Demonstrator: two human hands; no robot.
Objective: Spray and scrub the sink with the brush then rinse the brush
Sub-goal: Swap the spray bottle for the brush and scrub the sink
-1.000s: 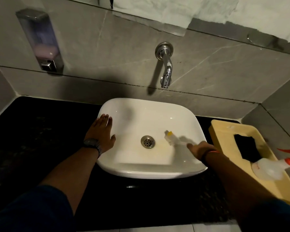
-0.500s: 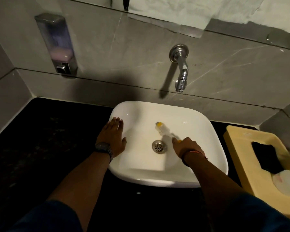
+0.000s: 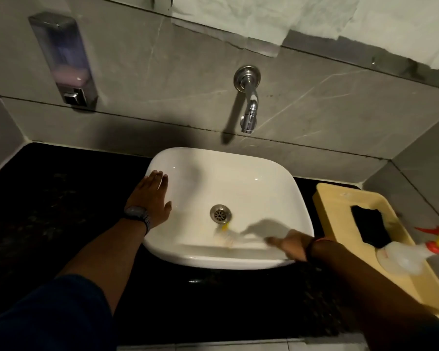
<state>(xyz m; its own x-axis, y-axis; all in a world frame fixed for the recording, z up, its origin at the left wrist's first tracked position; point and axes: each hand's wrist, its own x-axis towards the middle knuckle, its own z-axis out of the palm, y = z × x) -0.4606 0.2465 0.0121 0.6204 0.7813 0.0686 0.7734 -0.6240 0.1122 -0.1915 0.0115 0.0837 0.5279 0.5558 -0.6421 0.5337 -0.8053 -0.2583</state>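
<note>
A white countertop sink (image 3: pixel 276 173) sits in the middle of a black counter, with a metal drain (image 3: pixel 220 213) in its bowl. My left hand (image 3: pixel 151 196) lies flat on the sink's left rim, fingers spread, holding nothing. My right hand (image 3: pixel 290 244) is at the sink's front right corner, closed on the handle of a small brush (image 3: pixel 226 234). The brush is blurred by motion; its white and yellow head lies on the bowl just below the drain. A clear spray bottle (image 3: pixel 403 257) with a yellow and red trigger lies in the tray at the right.
A chrome tap (image 3: pixel 248 102) juts from the grey tiled wall above the sink. A soap dispenser (image 3: pixel 64 59) hangs on the wall at the left. A yellow tray (image 3: pixel 340 211) on the right holds a black sponge (image 3: pixel 370 226). The black counter (image 3: pixel 48 211) spreads around the sink.
My right hand has swept the brush from above the drain down to the bowl's front right. The left hand stays on the left rim. The camera view has shifted.
</note>
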